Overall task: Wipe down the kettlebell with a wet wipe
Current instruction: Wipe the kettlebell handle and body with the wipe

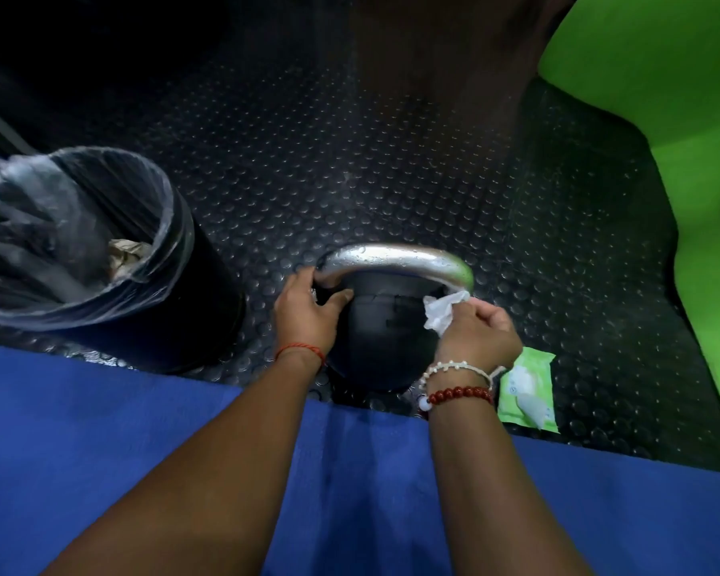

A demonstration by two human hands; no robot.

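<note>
The kettlebell (pixel 385 326) sits on the studded floor (pixel 350 160) between the hands. The left hand (pixel 308 313) curls round the handle's near end, apparently to steady it, while the right hand (pixel 474 330) pinches the wet wipe (pixel 443 311) against the handle's other end; the wipe packet (pixel 526 390) lies just right of that wrist, within easy reach.

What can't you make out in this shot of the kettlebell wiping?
Head view:
- underside of kettlebell: hidden by its body and the blue mat.
- print on wipe pack: too small, blurred.
- contents of bin: mostly hidden by liner, darkness.
- handle, right base: covered by wet wipe.
</note>
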